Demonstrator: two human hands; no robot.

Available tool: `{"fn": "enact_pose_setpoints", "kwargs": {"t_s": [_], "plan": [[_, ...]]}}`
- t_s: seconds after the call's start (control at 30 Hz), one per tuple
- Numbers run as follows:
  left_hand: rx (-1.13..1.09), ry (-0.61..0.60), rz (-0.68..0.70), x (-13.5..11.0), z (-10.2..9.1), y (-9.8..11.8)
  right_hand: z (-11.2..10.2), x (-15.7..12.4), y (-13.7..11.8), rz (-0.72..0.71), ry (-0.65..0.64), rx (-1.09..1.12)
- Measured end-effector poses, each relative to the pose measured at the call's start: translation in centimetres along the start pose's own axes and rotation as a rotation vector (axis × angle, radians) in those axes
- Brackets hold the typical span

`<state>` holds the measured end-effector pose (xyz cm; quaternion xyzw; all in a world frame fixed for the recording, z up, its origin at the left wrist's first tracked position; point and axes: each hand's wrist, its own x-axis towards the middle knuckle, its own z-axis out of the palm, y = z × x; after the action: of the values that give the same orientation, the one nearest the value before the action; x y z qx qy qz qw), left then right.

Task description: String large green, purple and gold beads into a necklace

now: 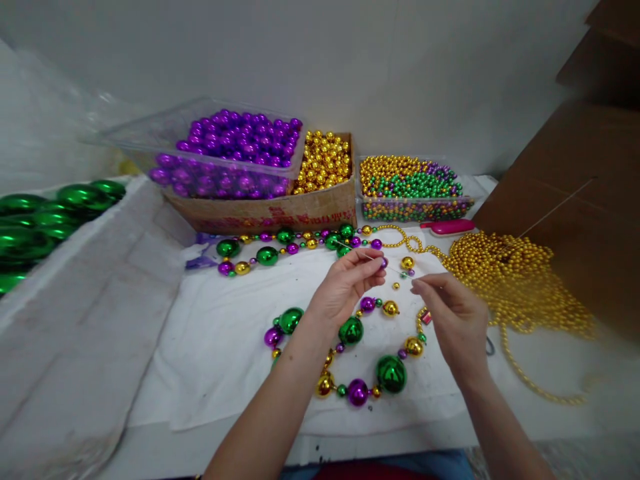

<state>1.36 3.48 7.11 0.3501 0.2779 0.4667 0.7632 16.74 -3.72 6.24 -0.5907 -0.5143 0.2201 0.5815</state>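
A white cloth [215,347] covers the middle of the table. At the far left lie big green balls [40,213]. Along the far edge stands a clear tub [140,137] of purple balls [240,137], resting on a cardboard box [280,212] that also holds gold balls [324,160]. Right of the box is a clear tray [415,199] of small mixed beads. A heap of gold bead chain [510,273] spreads over the right side, with a pink tool [447,227] just beyond it.

On the cloth, a looped strand [360,390] of green, purple and gold balls lies near the person. A second strand [270,255] stretches in front of the box.

Above the loop, the left hand [345,287] pinches a small purple bead [384,262] between thumb and fingertips, on a thin needle [397,270]. The right hand [457,320], just to the right, has thumb and forefinger closed together. What they grip is too fine to make out.
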Motion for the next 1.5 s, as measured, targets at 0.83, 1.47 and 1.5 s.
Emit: {"fn": "enact_pose_setpoints", "kwargs": {"t_s": [0.83,1.47,1.5], "plan": [[0.26,0.396,0.1,-9.3,-11.1,5.7,-4.5,6.8,-2.9,-0.015,0.059,0.233],[1.377,0.613,0.144,-12.7,-16.1,-5.3,2.2,16.1,-15.9,-0.324,-0.161,-0.074],[1.411,0.59,0.132,-12.6,-16.3,-5.1,2.3,16.2,-16.4,-0.346,-0.166,-0.092]]}}
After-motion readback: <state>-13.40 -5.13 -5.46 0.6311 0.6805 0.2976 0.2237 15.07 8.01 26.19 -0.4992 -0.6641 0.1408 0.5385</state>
